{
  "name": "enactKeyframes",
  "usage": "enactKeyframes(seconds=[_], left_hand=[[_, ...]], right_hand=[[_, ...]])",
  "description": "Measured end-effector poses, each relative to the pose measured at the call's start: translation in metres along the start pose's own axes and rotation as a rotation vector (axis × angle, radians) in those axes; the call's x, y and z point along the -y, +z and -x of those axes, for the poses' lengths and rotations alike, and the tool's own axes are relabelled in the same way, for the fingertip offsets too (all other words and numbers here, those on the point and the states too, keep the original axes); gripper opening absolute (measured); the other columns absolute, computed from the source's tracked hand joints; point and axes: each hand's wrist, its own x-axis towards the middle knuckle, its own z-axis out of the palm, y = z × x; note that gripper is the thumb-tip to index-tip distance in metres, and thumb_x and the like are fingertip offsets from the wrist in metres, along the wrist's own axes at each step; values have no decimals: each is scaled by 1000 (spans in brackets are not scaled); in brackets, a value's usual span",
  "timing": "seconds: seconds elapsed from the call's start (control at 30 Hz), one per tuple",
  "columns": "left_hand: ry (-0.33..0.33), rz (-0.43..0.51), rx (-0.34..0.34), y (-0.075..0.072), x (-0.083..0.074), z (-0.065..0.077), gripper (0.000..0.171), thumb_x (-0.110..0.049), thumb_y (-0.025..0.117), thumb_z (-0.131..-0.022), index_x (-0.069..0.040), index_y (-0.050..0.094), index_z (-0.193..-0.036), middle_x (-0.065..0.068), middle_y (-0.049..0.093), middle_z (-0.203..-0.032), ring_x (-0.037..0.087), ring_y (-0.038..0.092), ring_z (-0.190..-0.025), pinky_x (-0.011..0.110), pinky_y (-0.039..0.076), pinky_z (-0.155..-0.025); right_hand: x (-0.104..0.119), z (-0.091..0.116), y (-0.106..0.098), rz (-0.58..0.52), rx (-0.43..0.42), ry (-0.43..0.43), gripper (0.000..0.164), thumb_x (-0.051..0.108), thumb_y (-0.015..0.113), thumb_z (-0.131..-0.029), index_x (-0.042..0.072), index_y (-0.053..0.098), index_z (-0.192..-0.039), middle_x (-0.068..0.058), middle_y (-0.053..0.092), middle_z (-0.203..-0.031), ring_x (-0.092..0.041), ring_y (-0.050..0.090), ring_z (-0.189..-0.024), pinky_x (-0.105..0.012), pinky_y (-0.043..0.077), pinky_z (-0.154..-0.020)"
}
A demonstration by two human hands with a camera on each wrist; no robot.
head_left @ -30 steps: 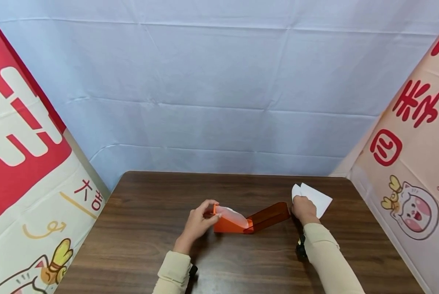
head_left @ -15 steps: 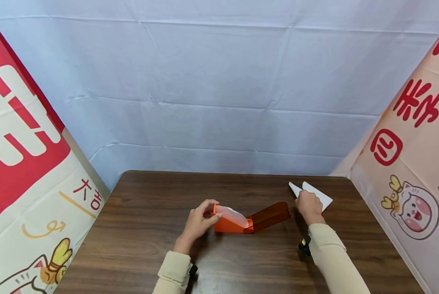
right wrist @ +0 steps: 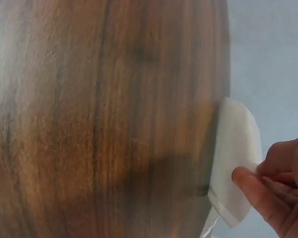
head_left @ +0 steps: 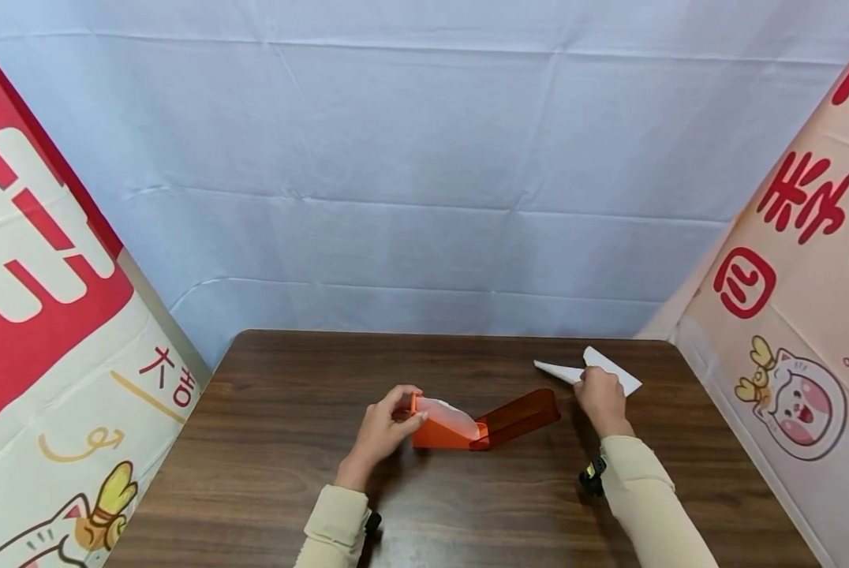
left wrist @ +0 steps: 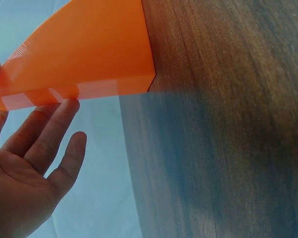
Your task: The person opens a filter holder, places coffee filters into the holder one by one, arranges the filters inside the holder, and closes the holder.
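Observation:
Near the middle of the table, an orange box (head_left: pixel 442 435) with a slanted side stands with its dark orange see-through lid (head_left: pixel 520 418) swung out to the right. White sheets (head_left: pixel 444 412) with a rounded edge show inside it. My left hand (head_left: pixel 383 426) grips the box's tall left end between thumb and fingers; the left wrist view shows the fingertips (left wrist: pixel 69 105) against the orange wall. At the back right, my right hand (head_left: pixel 602 398) pinches white paper that looks like a coffee filter (right wrist: pixel 233 148). Its parts stick out on both sides of the hand; some is hidden behind the fingers.
The dark wooden table (head_left: pixel 289 410) ends at a pale blue cloth backdrop (head_left: pixel 410 158). Printed cloth panels (head_left: pixel 779 394) rise at the left and right sides. The raised lid lies between the box and my right hand.
The white paper's left part has swung out and down to the left, narrowing to a point. My right hand has shifted slightly right. My left hand and the box have stayed in place.

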Motion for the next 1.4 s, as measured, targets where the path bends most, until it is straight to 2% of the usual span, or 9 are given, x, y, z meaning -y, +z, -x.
enactKeyframes(seconds=[0.07,0.17,0.43,0.9,1.13,1.27,1.4], left_hand=[[0,-5,1,0,0,0,36,-28,71,-84,-14,58,-115,-1,67,-94,10,63,-78,27,52,-69],[5,-6,0,1,0,0,36,-28,71,-84,-13,58,-114,-1,67,-94,10,63,-78,27,52,-69],[10,5,-1,1,-2,0,36,-26,70,-84,-13,58,-115,0,67,-94,12,64,-78,27,52,-68],[-5,0,-1,-1,-4,0,35,-26,71,-83,-16,58,-114,-1,67,-94,11,63,-77,28,52,-69],[3,-1,-6,-1,-5,0,35,-24,72,-83,-17,57,-113,0,67,-94,12,63,-77,33,53,-69],[-1,-8,-2,-1,-5,0,35,-25,72,-83,-17,57,-114,-1,67,-93,10,63,-77,29,53,-70],[-2,-6,-2,-1,-6,1,35,-25,72,-83,-17,57,-114,-1,66,-94,10,63,-77,27,52,-69]], right_hand=[[1,3,-2,-12,-8,8,12,2,58,-78,-6,66,-81,-26,63,-84,-47,57,-73,-52,46,-60],[4,8,-8,-26,-25,12,18,2,59,-78,-7,68,-90,-27,63,-90,-48,57,-77,-54,46,-62],[8,14,-19,-19,-45,16,10,4,58,-82,3,68,-83,-21,64,-82,-44,57,-70,-53,44,-52],[9,15,-27,4,-19,34,12,7,56,-83,6,67,-89,-21,64,-83,-42,57,-67,-50,41,-46],[10,16,-37,-3,-73,28,8,10,55,-83,8,63,-85,-21,63,-80,-42,56,-63,-50,38,-43],[9,16,-41,-15,-101,41,7,7,54,-81,8,60,-84,-23,62,-81,-44,56,-62,-50,37,-42],[9,16,-43,-23,-89,54,7,7,54,-82,8,60,-85,-23,62,-83,-43,56,-63,-50,37,-42]])
